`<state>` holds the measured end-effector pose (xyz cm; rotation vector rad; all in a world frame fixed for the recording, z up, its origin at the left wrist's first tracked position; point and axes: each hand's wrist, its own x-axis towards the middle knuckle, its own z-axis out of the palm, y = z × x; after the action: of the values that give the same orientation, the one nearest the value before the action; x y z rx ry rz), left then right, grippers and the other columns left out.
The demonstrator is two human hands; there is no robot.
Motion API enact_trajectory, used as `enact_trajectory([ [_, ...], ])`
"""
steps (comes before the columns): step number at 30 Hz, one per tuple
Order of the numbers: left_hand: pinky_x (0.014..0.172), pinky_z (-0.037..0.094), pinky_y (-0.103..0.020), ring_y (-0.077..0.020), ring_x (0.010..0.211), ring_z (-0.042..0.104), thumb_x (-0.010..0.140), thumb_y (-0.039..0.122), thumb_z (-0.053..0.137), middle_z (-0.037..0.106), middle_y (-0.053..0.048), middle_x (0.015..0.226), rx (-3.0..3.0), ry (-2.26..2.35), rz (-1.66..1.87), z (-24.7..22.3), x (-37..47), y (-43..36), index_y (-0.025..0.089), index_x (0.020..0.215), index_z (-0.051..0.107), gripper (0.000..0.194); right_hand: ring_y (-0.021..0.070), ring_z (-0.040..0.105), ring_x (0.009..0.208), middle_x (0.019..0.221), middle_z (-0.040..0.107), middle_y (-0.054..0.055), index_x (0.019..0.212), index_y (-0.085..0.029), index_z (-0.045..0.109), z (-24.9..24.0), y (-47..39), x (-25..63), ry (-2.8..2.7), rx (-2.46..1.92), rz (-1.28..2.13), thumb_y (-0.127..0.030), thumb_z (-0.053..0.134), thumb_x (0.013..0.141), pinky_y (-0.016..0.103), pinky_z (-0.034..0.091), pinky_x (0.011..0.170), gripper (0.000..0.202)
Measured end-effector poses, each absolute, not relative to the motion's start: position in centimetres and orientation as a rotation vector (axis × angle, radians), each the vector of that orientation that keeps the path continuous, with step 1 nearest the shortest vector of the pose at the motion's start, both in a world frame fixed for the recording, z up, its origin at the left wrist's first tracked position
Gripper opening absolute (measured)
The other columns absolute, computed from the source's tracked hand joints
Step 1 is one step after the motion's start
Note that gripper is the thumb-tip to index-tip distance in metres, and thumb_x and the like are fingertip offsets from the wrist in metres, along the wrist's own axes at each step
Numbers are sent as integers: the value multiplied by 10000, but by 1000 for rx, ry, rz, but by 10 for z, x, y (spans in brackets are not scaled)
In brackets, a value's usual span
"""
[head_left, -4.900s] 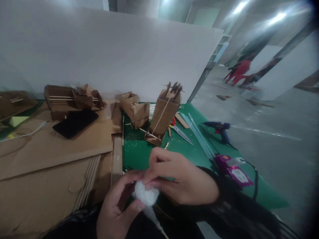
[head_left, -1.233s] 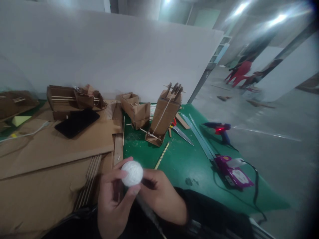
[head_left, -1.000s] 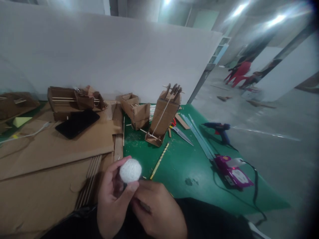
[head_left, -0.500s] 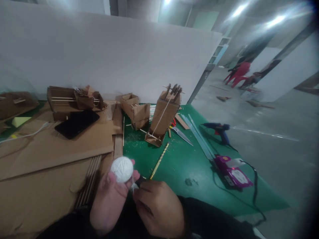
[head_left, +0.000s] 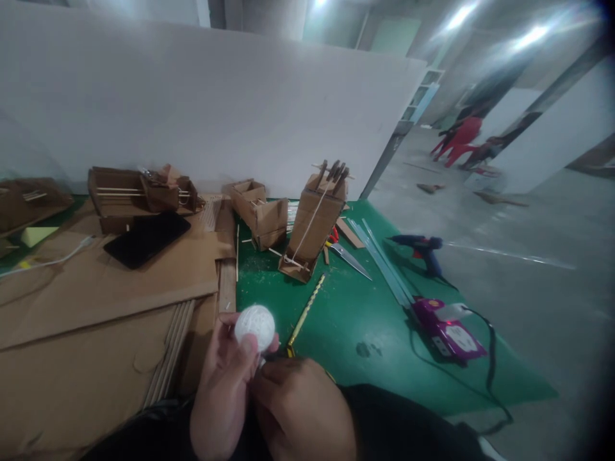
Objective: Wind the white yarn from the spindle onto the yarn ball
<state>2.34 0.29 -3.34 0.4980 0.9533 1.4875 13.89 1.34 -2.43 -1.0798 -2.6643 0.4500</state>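
My left hand [head_left: 223,384] is wrapped round a ball of white string [head_left: 255,326], with the thumb across its near side. Close beside it, my right hand [head_left: 302,400] is closed, back of the hand toward me, its fingertips pinched by a small white bit of string [head_left: 262,363] under the ball. What lies deeper in those fingers is hidden. Beyond the hands stands a tall cardboard piece [head_left: 312,224] with a string down its front and a thin stick through its base. A yellow patterned rod [head_left: 307,310] lies just past my right hand.
Scissors [head_left: 350,259], clear glue sticks [head_left: 382,262], a blue glue gun [head_left: 420,246] and a purple power strip [head_left: 446,333] are on the green table [head_left: 394,378]. Cardboard sheets [head_left: 96,288], a black phone [head_left: 148,238] and cardboard boxes [head_left: 262,218] occupy the left and back.
My left hand has moved right with the string ball, closer to my right hand, and its thumb now lies over the ball. The strand between the hands is less visible.
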Motion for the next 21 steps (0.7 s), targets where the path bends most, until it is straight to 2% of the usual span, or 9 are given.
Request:
enact_trajectory([
  [5,690,490,-209,-127,787,643,801,355,750,682,6,918,664,1071,1504,-36,20,4,231,1022,564,314,136,505,522,605,638,-4,629,-185,575,-22,15,146,-2647,-832,442,-173,604,754,298,249,475,129],
  [11,794,490,-227,-156,888,630,804,322,747,667,-19,997,912,1124,1399,-42,12,1,225,1046,588,306,141,473,583,624,592,13,648,-184,540,14,23,164,-2503,-646,562,-103,463,837,285,306,542,220],
  [16,803,523,-263,-208,910,673,827,377,706,732,-68,1029,956,1032,1267,-46,7,-4,228,1156,651,365,137,462,593,662,556,19,746,-184,563,36,40,179,-2422,-633,691,-126,443,901,258,332,529,204],
  [19,811,537,-272,-230,904,698,754,399,772,764,-74,1019,878,1008,1322,-45,11,-7,227,1106,717,396,132,495,635,714,582,30,840,-160,615,38,54,186,-2391,-639,738,-131,483,925,237,376,562,160],
  [21,797,545,-261,-231,893,709,701,402,814,778,-68,999,817,996,1367,-43,15,-9,235,1075,741,416,134,525,667,744,615,45,899,-148,651,35,65,188,-2349,-636,770,-192,493,963,233,406,588,176],
])
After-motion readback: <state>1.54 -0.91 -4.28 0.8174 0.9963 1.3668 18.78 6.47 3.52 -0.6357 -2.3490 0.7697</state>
